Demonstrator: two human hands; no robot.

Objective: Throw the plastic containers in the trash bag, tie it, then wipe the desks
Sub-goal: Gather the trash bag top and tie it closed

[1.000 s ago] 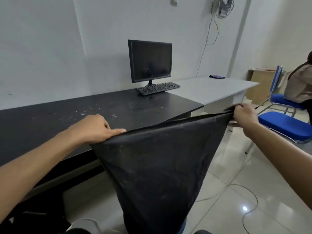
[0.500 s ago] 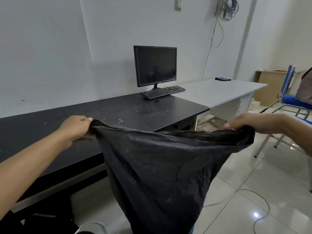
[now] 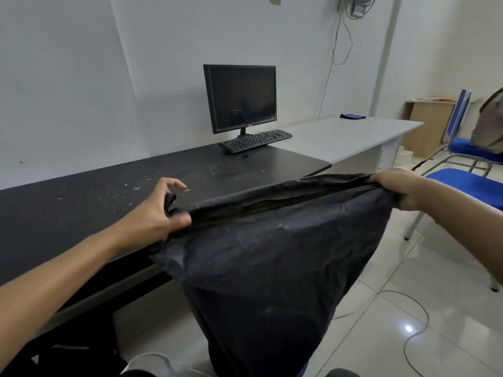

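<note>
A large black trash bag hangs in front of me, its top edge stretched between both hands. My left hand pinches the bag's left corner over the black desk, with the index finger lifted. My right hand grips the bag's right corner, beyond the desk's end. The bag bulges below; its contents are hidden. White crumbs and smears speckle the black desk. A grey desk adjoins it on the right. No plastic containers are visible.
A monitor and keyboard stand at the black desk's far end. A dark purple cloth lies on the grey desk. Blue chairs stand at right, one with a person seated. A cable trails over the tiled floor.
Both hands have kept hold of the bag's rim and shifted their grip. The left hand moved toward the middle and its fingers loosened. The bag's mouth is drawn flatter.
</note>
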